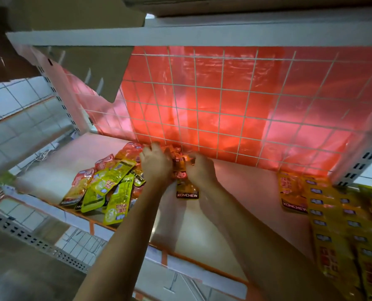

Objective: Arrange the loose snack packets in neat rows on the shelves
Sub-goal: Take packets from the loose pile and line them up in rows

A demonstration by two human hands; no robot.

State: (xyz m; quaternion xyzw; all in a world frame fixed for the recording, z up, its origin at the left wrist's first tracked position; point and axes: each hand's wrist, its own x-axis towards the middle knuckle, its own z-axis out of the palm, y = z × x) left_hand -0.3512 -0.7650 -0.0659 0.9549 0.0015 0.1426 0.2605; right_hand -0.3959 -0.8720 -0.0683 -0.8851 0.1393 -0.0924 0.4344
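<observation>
- Presently, left hand (155, 165): fingers curled over the far end and left flank of the orange packets (184, 187). I read this as a grip meant to square the bundle's edge.
- Right hand (200, 170): fingers bent inward, pinching the same bundle from its 3 o'clock side. The two hands face each other so the packets are pressed flush between them. Blur smears the fingertips, so I cannot tell how many packets they hold.
- Orange packets: glossy foil pouches, orange with a dark band at the near end reading KONCHEW. They lie overlapped, running lengthwise toward 12 o'clock on the shelf (241, 192), with the far end near the foot of the wire grid (224, 101).
- Loose heap (106, 187): at 9 o'clock of the hands, just beside the left forearm. It holds yellow-green, orange and red-and-white pouches tumbled at all angles, one or two reaching the front lip. Judged unsorted stock, kept within easy reach.
- Neat rows (337, 224): at 3 to 4 o'clock, well apart from the hands. Yellow-orange pouches overlap like shingles in straight files. I take the bare board between as the place for the next row.
- Red plastic sheet (267, 83): behind the grid, backlit, tinting the board pink.
- Cardboard flap (98, 68): at 11 o'clock, hanging under the upper shelf.
</observation>
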